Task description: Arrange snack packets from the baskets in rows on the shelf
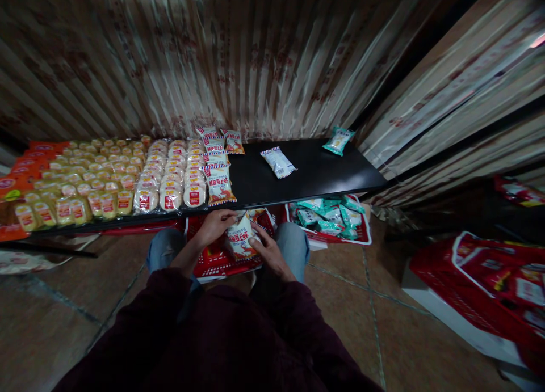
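– Maroon garment (225, 335) nearest. Grip state?
– One white snack packet (240, 237), gripped by both: left hand (217, 226) pinches its top left corner, right hand (271, 250) closes on its right edge.
– Beneath them?
– Red basket (206, 261), between the knees (293, 247).
– Ahead?
– Black shelf (306, 182); similar packets (219, 185) overlap, ahead-left of the hands.
– Right of them?
– Green packets (330, 216) in second basket (367, 228).

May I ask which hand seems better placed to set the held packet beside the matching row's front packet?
Probably the left hand: it touches the held packet and is nearer the front packet, while the right hand sits farther away.
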The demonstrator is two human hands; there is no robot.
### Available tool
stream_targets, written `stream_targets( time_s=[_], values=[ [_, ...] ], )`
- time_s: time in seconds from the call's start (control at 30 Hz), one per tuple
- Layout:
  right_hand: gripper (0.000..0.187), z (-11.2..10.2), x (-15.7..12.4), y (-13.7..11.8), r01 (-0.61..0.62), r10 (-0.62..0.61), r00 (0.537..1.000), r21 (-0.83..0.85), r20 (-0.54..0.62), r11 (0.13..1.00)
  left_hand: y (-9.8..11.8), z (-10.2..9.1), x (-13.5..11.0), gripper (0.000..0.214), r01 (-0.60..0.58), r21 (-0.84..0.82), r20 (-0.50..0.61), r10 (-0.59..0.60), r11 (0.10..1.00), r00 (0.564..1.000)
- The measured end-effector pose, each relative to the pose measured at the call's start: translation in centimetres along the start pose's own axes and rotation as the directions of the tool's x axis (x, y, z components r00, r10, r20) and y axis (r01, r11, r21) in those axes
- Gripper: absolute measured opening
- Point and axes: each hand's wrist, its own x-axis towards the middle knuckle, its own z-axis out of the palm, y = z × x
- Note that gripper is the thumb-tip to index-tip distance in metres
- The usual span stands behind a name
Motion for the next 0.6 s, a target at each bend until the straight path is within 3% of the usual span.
stream_targets(
  time_s=[0.2, 0.3, 0.4, 0.5, 0.6],
  values=[
    [0.065, 0.2, -0.2, 0.1, -0.052, 0.048, 0.998, 0.119, 0.035, 0.992, 0.7, -1.2, -0.2, 0.017, -0.037, 0.004, 0.201, 0.036, 0.999, 0.979],
    [0.061, 0.1, -0.2, 0.5, -0.095, 0.082, 0.994, 0.183, 0.075, 0.979, 0.8, -1.6, -0.1, 0.015, -0.137, 0.186, 0.286, 0.080, 0.973, 0.955],
    [0.057, 0.1, -0.3, 0.5, -0.112, 0.087, 0.990, 0.238, 0.112, 0.965, 1.0, -1.6, -0.1, 0.019, -0.289, 0.440, 0.341, 0.139, 0.850, 0.930],
    [0.057, 0.1, -0.3, 0.2, -0.109, 0.075, 0.988, 0.258, 0.138, 0.960, 1.3, -1.4, -0.3, 0.022, -0.357, 0.591, 0.303, 0.211, 0.724, 0.929],
    [0.059, 0.1, -0.4, -0.1, -0.108, 0.071, 0.985, 0.241, 0.158, 0.964, 1.2, -1.0, -0.4, 0.022, -0.302, 0.626, 0.174, 0.249, 0.719, 0.953]
  ],
)
